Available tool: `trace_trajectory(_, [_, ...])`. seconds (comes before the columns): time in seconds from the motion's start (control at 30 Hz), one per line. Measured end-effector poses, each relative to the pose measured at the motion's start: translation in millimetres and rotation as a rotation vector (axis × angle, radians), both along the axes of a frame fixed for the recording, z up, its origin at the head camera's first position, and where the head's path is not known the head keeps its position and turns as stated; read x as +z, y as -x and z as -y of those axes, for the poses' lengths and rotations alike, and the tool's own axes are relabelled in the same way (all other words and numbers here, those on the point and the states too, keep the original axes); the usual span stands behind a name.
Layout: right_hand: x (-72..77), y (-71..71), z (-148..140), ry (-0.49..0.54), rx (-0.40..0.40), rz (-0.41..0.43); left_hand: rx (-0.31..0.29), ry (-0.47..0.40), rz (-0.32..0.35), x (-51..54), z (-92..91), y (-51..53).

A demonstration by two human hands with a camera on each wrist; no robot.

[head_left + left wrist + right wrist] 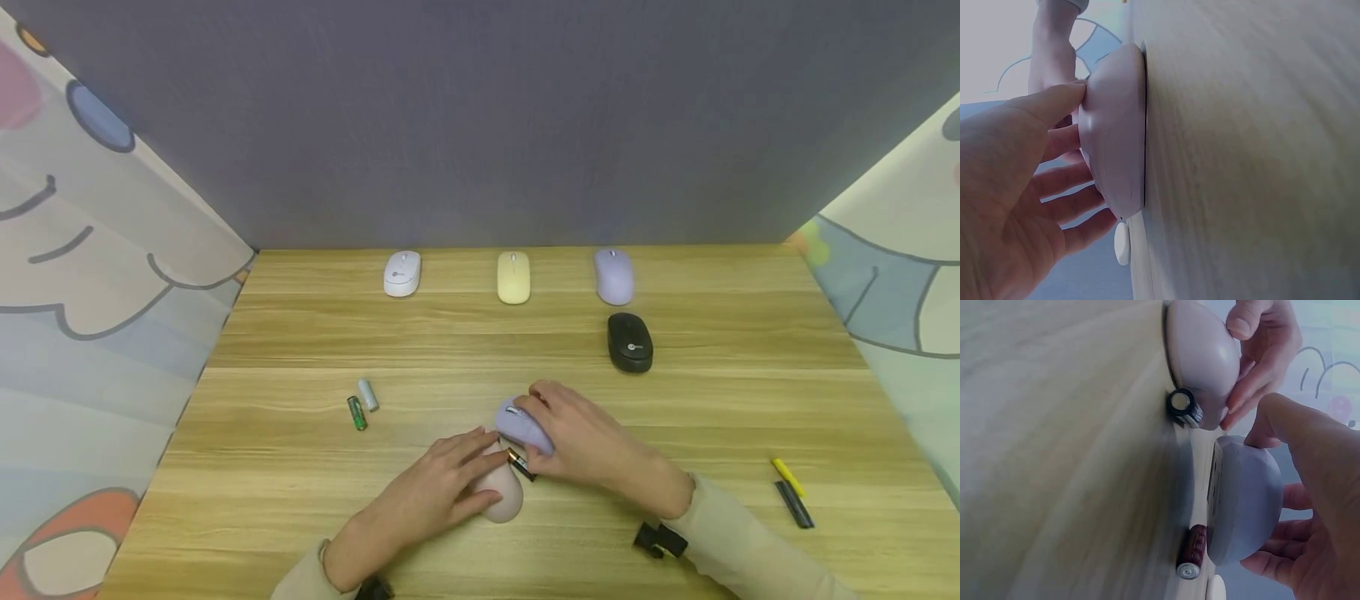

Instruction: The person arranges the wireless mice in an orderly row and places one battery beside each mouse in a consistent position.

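My left hand (442,479) rests on a pale pink computer mouse (504,498). Its thumb and extended fingers touch the shell, which sits flat on the table in the left wrist view. To its right my right hand (573,437) grips a lavender mouse (522,427) between thumb and fingers. In the right wrist view the lavender mouse (1247,500) is tilted, its underside facing the table and apparently raised off it. Between the two mice lies a black battery (522,465) with a gold end. A maroon battery (1192,553) lies by the lavender mouse.
Along the back stand a white mouse (402,275), a yellow mouse (513,279) and another lavender mouse (614,277). A black mouse (630,343) is nearer. At left lie a green battery (357,413) and a pale blue battery (367,395). Slim yellow (787,477) and black (794,505) items lie right.
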State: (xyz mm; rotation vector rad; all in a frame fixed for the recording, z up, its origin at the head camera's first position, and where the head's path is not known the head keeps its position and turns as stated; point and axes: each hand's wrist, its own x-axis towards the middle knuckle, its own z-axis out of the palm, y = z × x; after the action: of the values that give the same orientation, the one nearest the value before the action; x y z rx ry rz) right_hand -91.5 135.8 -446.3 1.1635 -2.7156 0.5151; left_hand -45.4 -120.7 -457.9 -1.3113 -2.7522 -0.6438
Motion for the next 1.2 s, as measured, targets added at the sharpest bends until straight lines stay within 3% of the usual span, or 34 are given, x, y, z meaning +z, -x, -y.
trace_trajectory(0.23, [4.2,4.2,1,0.009,-0.017,0.002,-0.002,-0.002,-0.006,0.3,-0.6,0.2])
trace_trajectory(0.53, [11.9,17.6,1,0.056,-0.099,0.060,-0.005,-0.010,-0.020,-0.2,0.5,0.4])
trace_trajectory(0.83, [2.9,36.7,-5,0.099,-0.215,0.113,-0.012,-0.015,-0.033,-0.6,0.0,0.9])
trace_trajectory(1.2, [0.0,60.1,-9,0.099,-0.286,0.127,-0.008,-0.015,-0.025,-0.3,0.2,1.4])
